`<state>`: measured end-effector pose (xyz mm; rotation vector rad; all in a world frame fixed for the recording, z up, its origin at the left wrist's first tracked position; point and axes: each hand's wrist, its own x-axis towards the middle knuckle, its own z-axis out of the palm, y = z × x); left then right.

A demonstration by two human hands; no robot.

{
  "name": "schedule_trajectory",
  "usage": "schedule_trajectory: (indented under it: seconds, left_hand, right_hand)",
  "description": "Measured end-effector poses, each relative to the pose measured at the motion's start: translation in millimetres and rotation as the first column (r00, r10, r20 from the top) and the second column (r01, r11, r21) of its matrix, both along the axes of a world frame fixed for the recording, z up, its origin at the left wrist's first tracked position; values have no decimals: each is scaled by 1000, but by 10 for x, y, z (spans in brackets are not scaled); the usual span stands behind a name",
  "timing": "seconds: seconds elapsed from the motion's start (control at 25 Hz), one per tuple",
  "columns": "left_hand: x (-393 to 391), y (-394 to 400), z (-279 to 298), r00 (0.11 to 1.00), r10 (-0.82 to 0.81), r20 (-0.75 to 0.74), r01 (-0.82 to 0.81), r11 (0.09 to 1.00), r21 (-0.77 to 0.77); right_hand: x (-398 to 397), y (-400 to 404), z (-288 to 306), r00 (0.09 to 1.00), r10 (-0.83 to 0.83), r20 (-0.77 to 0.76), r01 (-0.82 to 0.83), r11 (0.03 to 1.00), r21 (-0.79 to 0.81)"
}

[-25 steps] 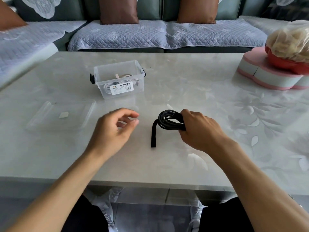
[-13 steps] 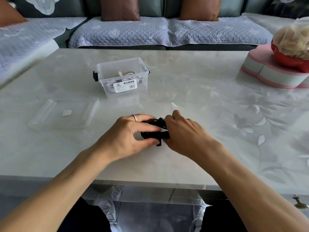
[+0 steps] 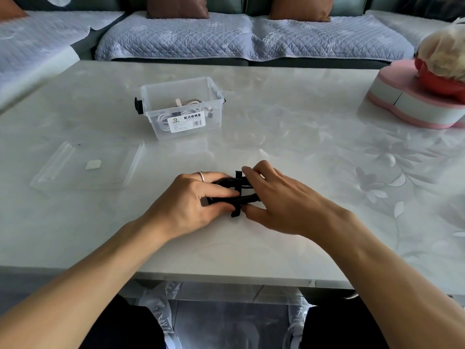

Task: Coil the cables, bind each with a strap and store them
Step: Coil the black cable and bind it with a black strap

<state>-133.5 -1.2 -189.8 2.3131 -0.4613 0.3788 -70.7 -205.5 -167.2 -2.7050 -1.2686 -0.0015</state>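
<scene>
Between left hand (image 3: 191, 200) and right hand (image 3: 274, 197), coiled cable (image 3: 226, 183) mostly hidden.

The coiled cable (image 3: 227, 191) is held low over the near middle of the worktop (image 3: 302, 137), between the left hand (image 3: 187, 204) on its left and the right hand (image 3: 279, 200) on its right. A strap (image 3: 237, 195) is laid across the coil from front to back. Behind and left of the hands a storage box (image 3: 181, 107) is set, with cables (image 3: 176, 112) lying in it. Its lid (image 3: 88, 163) lies flat to the left, nearer than the box. At the far right edge a stand (image 3: 412, 102) is placed, with a bowl (image 3: 440, 79) on top. Behind the worktop a sofa (image 3: 251, 36) is found.
</scene>
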Motion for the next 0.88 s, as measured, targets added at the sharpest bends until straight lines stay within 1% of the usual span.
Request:
schedule_trajectory:
  seconds: [0.16,0.28,0.32,0.44,0.56,0.64,0.76,0.88]
  left_hand:
    - [-43,22,-71,999,31,27,-33,997,65]
    - [-48,76,-85,996,81,-27,-78,992,104]
    - [-46,85,-92,996,85,-24,-82,990,117]
    - [-34,72,-110,997,68,23,-71,989,130]
    - [-3,65,-109,993,73,91,-83,991,106]
    - [6,79,-104,991,85,107,-93,993,71]
    - [18,90,-97,991,88,99,-90,996,18]
    - [46,67,-93,991,45,125,-54,996,72]
  right_hand:
    - [-74,-18,-58,999,-1,54,2,1000,-15]
    - [-82,13,-59,999,-24,49,25,1000,-12]
    - [-77,25,-64,998,-30,47,30,1000,0]
    - [-78,60,-93,997,-47,61,45,998,37]
    - [-81,79,-135,996,-58,70,53,996,67]
    - [-70,80,-168,997,-59,48,53,991,123]
    - [-95,87,-230,996,-94,-10,94,976,199]
    - [-150,138,-289,985,-153,-77,168,950,263]
